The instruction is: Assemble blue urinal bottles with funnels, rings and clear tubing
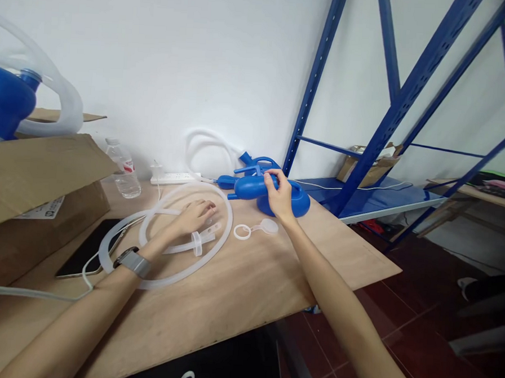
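Head: right fingers (275, 173) grasp blue bottle (250, 188), partly hidden; left fingers (207, 205) by tubing (229, 217), can't say if gripping.

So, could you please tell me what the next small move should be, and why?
I would probably have the left hand take hold of the clear collar: it lies close by that hand, within the loop of clear tubing, while the right hand grips the blue container.

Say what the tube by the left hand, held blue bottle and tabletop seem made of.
Tube: likely soft plastic or silicone; milky, translucent, smoothly looped. Bottle: probably plastic; smooth, evenly blue, slight sheen. Tabletop: apparently plywood; matte, pale brown, faint grain.
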`<state>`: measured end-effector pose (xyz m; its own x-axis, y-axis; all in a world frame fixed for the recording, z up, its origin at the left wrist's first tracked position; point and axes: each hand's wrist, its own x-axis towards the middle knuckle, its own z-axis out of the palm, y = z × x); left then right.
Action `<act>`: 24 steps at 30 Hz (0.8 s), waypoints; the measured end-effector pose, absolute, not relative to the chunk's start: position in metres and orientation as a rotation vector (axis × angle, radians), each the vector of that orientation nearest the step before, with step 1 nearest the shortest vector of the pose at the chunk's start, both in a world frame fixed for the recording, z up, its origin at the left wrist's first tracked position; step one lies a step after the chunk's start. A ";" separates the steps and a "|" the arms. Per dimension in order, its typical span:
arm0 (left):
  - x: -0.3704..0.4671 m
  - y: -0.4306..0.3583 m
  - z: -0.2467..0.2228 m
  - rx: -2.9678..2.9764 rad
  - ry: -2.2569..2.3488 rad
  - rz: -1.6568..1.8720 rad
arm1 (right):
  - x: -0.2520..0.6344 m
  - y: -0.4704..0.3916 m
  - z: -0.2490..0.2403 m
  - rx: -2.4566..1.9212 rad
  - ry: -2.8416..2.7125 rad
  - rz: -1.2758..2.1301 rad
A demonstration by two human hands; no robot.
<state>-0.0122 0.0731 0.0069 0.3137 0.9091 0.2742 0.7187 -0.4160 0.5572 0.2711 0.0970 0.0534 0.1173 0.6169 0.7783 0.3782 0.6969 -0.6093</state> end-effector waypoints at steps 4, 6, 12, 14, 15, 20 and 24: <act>-0.022 0.075 0.011 2.341 1.547 0.812 | 0.294 0.093 0.040 -0.983 -1.416 0.528; -0.025 0.074 0.020 2.322 1.561 0.852 | 0.305 0.089 0.028 -1.044 -1.360 0.702; 0.013 0.036 0.058 2.490 1.475 0.939 | 0.320 0.092 0.003 -1.064 -1.125 0.846; 0.042 0.020 0.058 2.672 1.378 0.632 | 0.320 0.096 0.001 -1.051 -1.072 0.857; 0.056 0.015 0.054 2.754 1.380 0.472 | 0.319 0.097 0.000 -1.047 -1.053 0.867; 0.099 0.019 0.021 2.901 1.518 0.070 | 0.312 0.090 0.000 -1.017 -1.003 0.938; 0.095 0.031 0.010 2.870 1.492 0.063 | 0.308 0.081 0.004 -0.917 -0.977 0.891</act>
<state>0.0949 0.0309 0.0099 0.5747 0.8146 0.0778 0.8183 -0.5710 -0.0655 0.3082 0.0806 0.0038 0.2986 0.9126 0.2792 -0.1937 0.3444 -0.9186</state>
